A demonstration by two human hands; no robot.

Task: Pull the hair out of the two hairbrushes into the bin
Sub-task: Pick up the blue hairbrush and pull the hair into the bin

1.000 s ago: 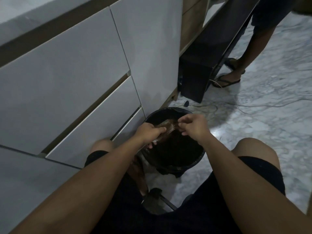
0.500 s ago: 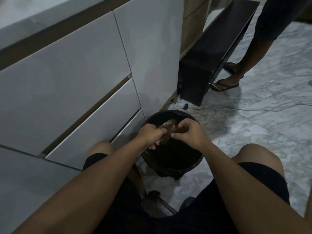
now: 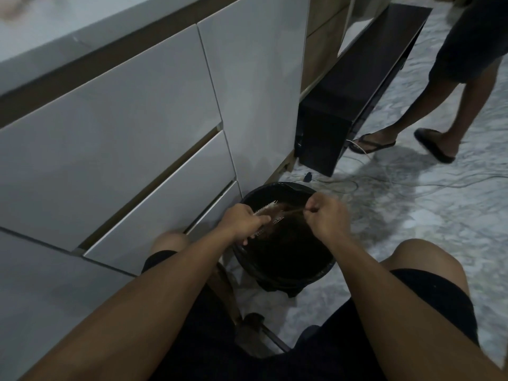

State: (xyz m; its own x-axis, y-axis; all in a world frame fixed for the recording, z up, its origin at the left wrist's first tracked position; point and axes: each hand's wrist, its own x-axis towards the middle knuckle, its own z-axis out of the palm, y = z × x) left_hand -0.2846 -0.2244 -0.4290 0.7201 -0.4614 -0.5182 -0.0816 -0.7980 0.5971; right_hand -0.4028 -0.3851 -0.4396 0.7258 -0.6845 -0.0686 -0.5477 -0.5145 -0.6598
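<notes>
A seated person works over a black bin (image 3: 286, 259) on the marble floor (image 3: 412, 210), just beside white drawers (image 3: 143, 149). The left hand (image 3: 243, 222) is wrapped around a brush (image 3: 270, 215), held over the near-left part of the bin's mouth with its pale bristles showing. The right hand (image 3: 327, 215), fingers curled tight, pinches a strand of hair (image 3: 291, 213) that stretches taut from the bristles across to its fingertips, above the bin's opening.

Judging by this, the job is partway through: hair is coming off this brush, but a brownish mat still clings among the bristles, so more pulls look needed before it is clean. The pinched strand has yet to be dropped. The bin's inside is too dark to show how much hair already lies there. A second brush is not clearly visible; whether it has been cleaned cannot be told. At far right a second person (image 3: 439, 105) in sandals stands by a dark cabinet (image 3: 357, 92), with cables (image 3: 384, 182) trailing on the floor.
</notes>
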